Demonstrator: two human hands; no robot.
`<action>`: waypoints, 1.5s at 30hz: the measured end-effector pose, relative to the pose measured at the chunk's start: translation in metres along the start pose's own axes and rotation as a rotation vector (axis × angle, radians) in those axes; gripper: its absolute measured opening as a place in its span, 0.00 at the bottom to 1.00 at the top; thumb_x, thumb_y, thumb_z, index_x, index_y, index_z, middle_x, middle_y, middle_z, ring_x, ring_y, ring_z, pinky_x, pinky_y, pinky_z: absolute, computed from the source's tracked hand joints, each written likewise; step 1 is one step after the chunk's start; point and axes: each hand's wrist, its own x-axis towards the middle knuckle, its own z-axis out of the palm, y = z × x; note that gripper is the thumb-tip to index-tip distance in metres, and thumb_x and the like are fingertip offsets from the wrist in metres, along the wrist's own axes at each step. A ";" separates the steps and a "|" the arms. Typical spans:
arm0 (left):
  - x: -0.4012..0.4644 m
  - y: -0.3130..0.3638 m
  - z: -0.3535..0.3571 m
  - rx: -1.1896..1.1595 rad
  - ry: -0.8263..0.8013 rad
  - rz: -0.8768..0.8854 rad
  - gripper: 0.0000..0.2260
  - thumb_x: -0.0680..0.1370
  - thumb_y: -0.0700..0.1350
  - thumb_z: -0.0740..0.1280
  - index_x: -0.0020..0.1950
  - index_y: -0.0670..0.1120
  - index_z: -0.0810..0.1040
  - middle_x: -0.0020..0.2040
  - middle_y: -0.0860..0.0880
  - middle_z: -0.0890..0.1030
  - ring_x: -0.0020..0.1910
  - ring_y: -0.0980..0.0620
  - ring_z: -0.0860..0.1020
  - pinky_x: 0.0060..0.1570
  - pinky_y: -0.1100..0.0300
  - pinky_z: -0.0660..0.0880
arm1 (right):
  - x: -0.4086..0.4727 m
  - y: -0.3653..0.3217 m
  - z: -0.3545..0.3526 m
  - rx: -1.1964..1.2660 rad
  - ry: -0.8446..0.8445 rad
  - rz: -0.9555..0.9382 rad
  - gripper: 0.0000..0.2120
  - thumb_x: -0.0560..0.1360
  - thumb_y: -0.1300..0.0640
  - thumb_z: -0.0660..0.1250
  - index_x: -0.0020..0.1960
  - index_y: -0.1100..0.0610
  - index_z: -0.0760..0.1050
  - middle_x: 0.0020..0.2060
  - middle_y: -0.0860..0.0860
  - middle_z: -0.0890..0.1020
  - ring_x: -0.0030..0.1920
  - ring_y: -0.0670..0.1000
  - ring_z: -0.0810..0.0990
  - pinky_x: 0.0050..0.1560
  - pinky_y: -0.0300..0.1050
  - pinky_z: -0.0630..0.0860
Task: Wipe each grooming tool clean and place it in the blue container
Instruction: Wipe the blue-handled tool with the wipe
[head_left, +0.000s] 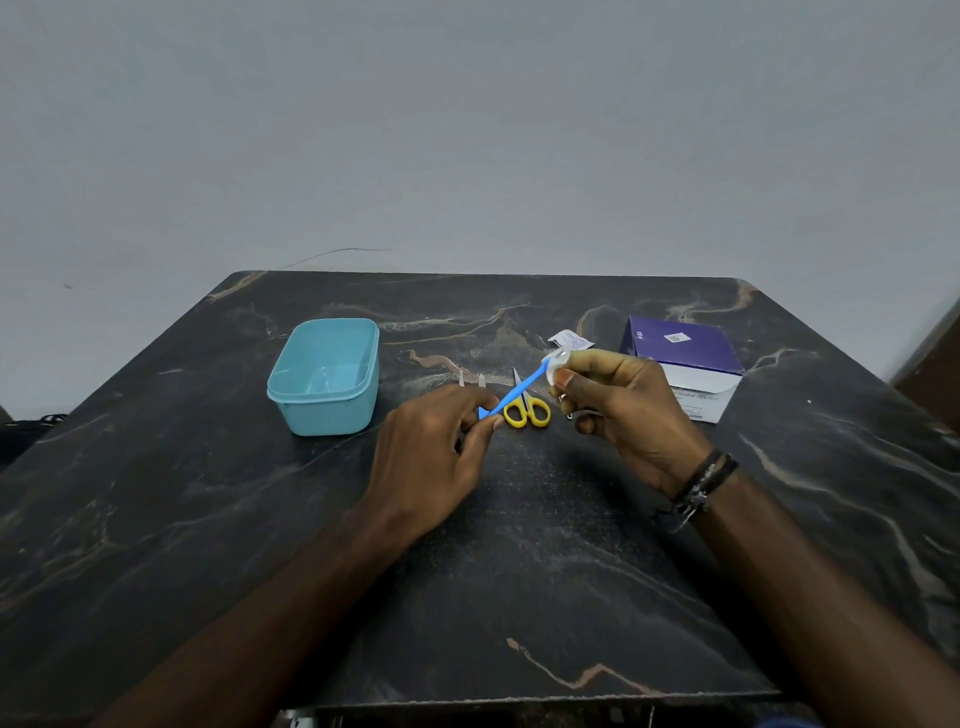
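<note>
My left hand (436, 457) pinches the lower end of a thin blue grooming tool (519, 391) held slanted above the table. My right hand (618, 410) pinches a small white wipe (557, 359) around the tool's upper end. Small yellow-handled scissors (527, 410) lie on the table just behind the blue tool. Two small metal tips (471, 379) poke out beyond my left hand; the rest of those tools is hidden. The light blue container (324, 376) stands open to the left of my hands, with something pale inside that I cannot make out.
A purple and white box (685, 358) sits at the right, behind my right hand. A torn white sachet (570, 340) lies between the box and the scissors. The dark marble table (467, 597) ends against a grey wall.
</note>
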 end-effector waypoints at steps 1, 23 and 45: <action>0.000 0.000 0.000 0.005 -0.002 0.003 0.08 0.74 0.42 0.73 0.52 0.44 0.83 0.36 0.52 0.79 0.30 0.59 0.71 0.30 0.60 0.74 | 0.000 0.000 0.000 0.009 -0.004 -0.007 0.06 0.76 0.64 0.68 0.51 0.62 0.82 0.35 0.52 0.82 0.31 0.44 0.76 0.30 0.37 0.68; -0.001 0.000 0.002 -0.011 -0.007 0.020 0.07 0.74 0.42 0.73 0.51 0.43 0.84 0.38 0.50 0.82 0.32 0.59 0.73 0.33 0.64 0.73 | 0.002 0.003 0.000 0.016 0.042 -0.038 0.07 0.77 0.59 0.67 0.45 0.62 0.80 0.32 0.51 0.80 0.32 0.46 0.76 0.32 0.39 0.69; 0.005 -0.007 -0.009 0.020 0.207 0.040 0.07 0.75 0.33 0.69 0.51 0.40 0.83 0.45 0.46 0.83 0.42 0.51 0.80 0.43 0.56 0.78 | 0.000 0.000 -0.002 -0.201 -0.021 0.044 0.06 0.75 0.62 0.70 0.40 0.63 0.82 0.33 0.54 0.82 0.29 0.45 0.76 0.27 0.36 0.65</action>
